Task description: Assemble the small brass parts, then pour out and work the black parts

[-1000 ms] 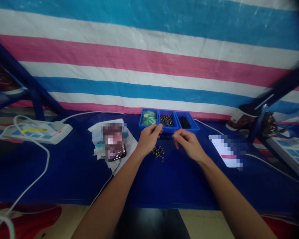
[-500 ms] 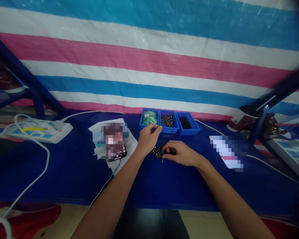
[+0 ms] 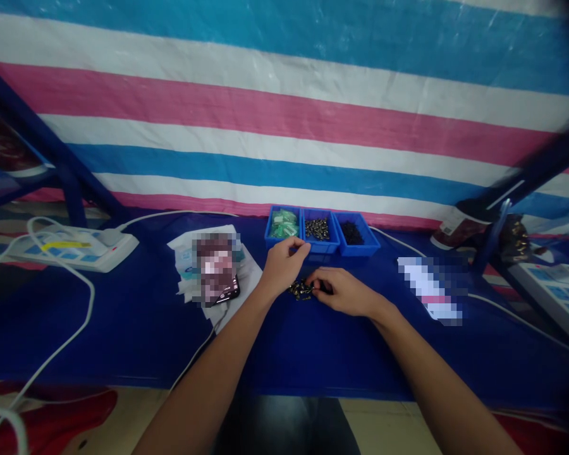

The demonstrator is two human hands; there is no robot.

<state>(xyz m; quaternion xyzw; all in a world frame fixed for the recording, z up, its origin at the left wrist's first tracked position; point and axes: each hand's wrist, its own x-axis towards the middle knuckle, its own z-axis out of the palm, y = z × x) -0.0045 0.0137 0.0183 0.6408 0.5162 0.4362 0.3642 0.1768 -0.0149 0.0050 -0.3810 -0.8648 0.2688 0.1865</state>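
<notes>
A small heap of dark, brassy screws (image 3: 299, 290) lies on the blue tablecloth (image 3: 313, 347) in front of me. My right hand (image 3: 342, 291) rests on the cloth at the heap's right edge, fingers curled and pinched at the screws. My left hand (image 3: 283, 264) hovers just behind the heap, thumb and fingers pinched together over something too small to make out. Behind both hands stand three joined blue bins (image 3: 321, 241): green parts in the left one, metallic screws in the middle, black parts in the right.
A phone (image 3: 220, 287) lies on white papers (image 3: 246, 275) left of my hands. A white power strip (image 3: 71, 249) with cables sits far left. A white card (image 3: 431, 287) lies to the right, with another power strip (image 3: 557, 297) beyond. A striped tarp hangs behind the table.
My right hand dropped from near the bins down onto the cloth at the screw heap and now pinches at it. My left hand has barely moved.
</notes>
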